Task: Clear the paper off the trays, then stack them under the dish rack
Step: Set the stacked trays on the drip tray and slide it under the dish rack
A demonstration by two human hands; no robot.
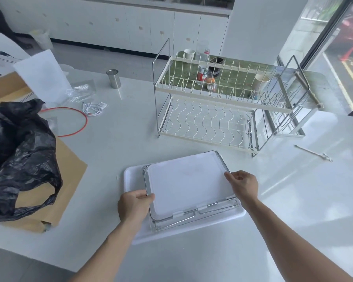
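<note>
A white sheet of paper (pixel 189 181) covers a clear tray (pixel 194 217) with a metal wire frame, which rests tilted on a larger white tray (pixel 134 176) near the table's front edge. My left hand (pixel 134 204) pinches the clear tray's left rim at the paper's corner. My right hand (pixel 243 184) grips the right rim, fingers on the paper's edge. The two-tier wire dish rack (pixel 210 110) stands just behind the trays on the white table.
A black plastic bag (pixel 18 153) lies on brown cardboard (pixel 69 165) at the left. A red ring (pixel 77 121), white cables (pixel 94 107), a metal cup (pixel 114 78) and foam sheet (pixel 43 76) sit behind. A small metal tool (pixel 314 152) lies at the right.
</note>
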